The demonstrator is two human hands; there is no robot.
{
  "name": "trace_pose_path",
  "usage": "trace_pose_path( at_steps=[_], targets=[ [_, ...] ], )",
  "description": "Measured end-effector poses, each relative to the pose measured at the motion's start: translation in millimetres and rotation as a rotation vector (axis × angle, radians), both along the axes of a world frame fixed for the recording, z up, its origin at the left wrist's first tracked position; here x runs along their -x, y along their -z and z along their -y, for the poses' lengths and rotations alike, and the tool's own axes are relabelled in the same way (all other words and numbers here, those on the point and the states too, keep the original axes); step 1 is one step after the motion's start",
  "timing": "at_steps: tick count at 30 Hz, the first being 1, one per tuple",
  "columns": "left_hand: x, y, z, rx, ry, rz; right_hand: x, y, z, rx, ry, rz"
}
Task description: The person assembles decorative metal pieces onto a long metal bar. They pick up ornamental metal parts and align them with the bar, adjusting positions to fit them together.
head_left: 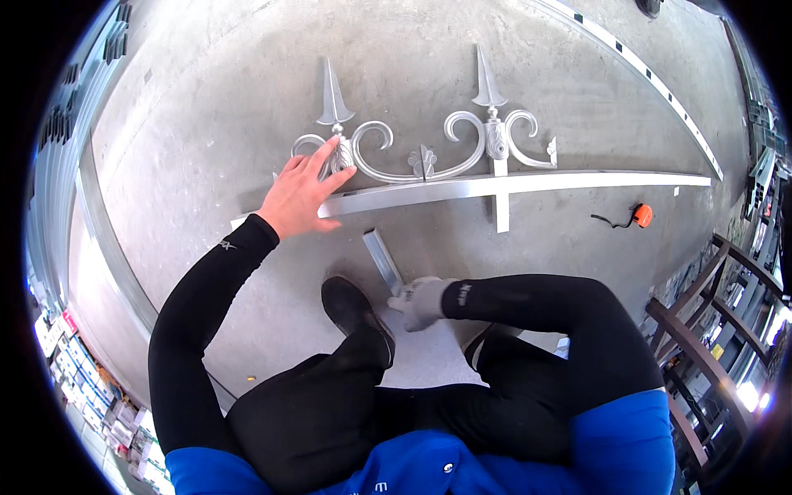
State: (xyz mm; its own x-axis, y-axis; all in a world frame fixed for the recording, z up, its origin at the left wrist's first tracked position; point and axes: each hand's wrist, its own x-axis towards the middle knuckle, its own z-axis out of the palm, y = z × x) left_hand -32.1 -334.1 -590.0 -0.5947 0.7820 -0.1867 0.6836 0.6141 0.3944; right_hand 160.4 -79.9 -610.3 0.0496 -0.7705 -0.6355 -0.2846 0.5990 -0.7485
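Note:
On the floor lies a silvery ornamental metal scroll piece (458, 171) with curled ends and a small flower in its middle. Two spear-shaped finials, a left one (332, 99) and a right one (487, 82), point away from me. Along its near side runs a long metal bar (594, 180); a short upright (502, 206) crosses it below the right finial. My bare left hand (297, 194) is open, fingers spread over the bar's left part, fingertips at the left finial's collar. My gloved right hand (422, 304) is closed around the near end of a short square metal tube (379, 254).
An orange tape measure (643, 215) with a black strap lies to the right. A long strip with black marks (635, 66) crosses the far right. Long metal profiles (62, 148) are stacked at left; a brown metal frame (701, 346) stands at right. My shoes flank the right hand.

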Motion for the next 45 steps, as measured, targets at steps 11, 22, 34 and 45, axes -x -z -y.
trace_pose_path(
  at_steps=[11, 22, 34, 45],
  targets=[
    [38, -6, -21, 0.034, -0.087, 0.126, -27, -35, -118, -0.179, -0.088, -0.259],
    [70, 12, 47, 0.161, -0.304, 0.123, -101, -37, -252, -0.103, 0.506, -0.256],
    [93, 17, 60, 0.355, -0.262, 0.066, -128, -29, -343, -0.606, 1.604, -0.499],
    [90, 17, 47, 0.296, -0.423, 0.137, -117, -24, -353, -0.735, 1.581, -0.754]
  ],
)
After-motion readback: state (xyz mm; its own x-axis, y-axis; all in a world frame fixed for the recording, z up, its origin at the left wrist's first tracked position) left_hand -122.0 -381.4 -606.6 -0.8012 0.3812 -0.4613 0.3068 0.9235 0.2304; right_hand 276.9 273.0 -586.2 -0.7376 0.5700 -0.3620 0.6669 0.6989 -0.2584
